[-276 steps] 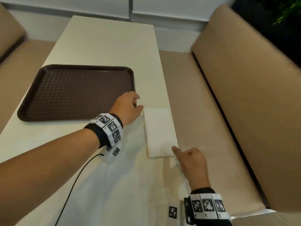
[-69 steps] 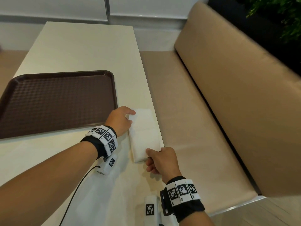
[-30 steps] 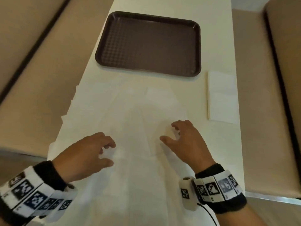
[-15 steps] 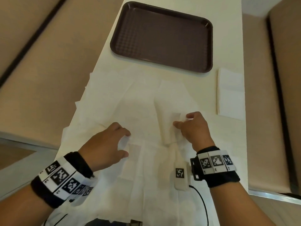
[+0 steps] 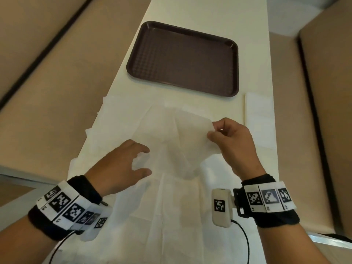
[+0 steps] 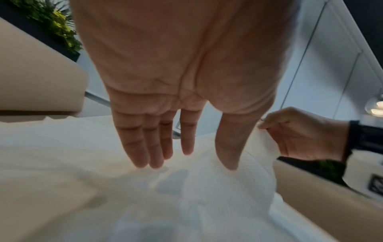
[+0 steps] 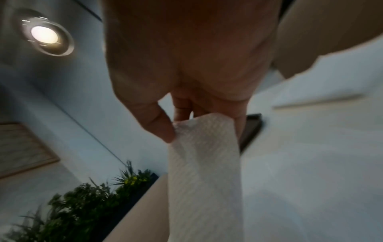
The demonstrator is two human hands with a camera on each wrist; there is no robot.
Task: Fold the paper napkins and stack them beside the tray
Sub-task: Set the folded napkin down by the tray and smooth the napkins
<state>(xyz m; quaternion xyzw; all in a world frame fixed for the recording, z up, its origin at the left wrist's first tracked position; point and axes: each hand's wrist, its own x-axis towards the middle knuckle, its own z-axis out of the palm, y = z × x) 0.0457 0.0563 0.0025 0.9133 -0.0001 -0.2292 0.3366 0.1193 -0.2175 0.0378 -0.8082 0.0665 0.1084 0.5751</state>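
Note:
Several unfolded white paper napkins point(image 5: 122, 130) lie spread over the near half of the cream table point(image 5: 205, 14). My right hand point(image 5: 212, 130) pinches the corner of one napkin point(image 5: 186, 134) between thumb and finger and holds it lifted off the pile; the same napkin point(image 7: 205, 163) hangs from the thumb in the right wrist view. My left hand point(image 5: 141, 161) hovers over the pile with straight, spread fingers point(image 6: 145, 147) and holds nothing. A stack of folded napkins point(image 5: 258, 119) lies right of the dark brown tray point(image 5: 182, 60).
Tan bench seats point(image 5: 47, 82) run along both long sides of the table. The table's right edge lies just past the folded stack. A cabled wrist device point(image 5: 222, 206) hangs below my right wrist, over the near napkins.
My right hand has lifted the pinched napkin up and to the right, off the pile. My left hand has stayed over the spread napkins, fingers now straighter. The view has tilted closer.

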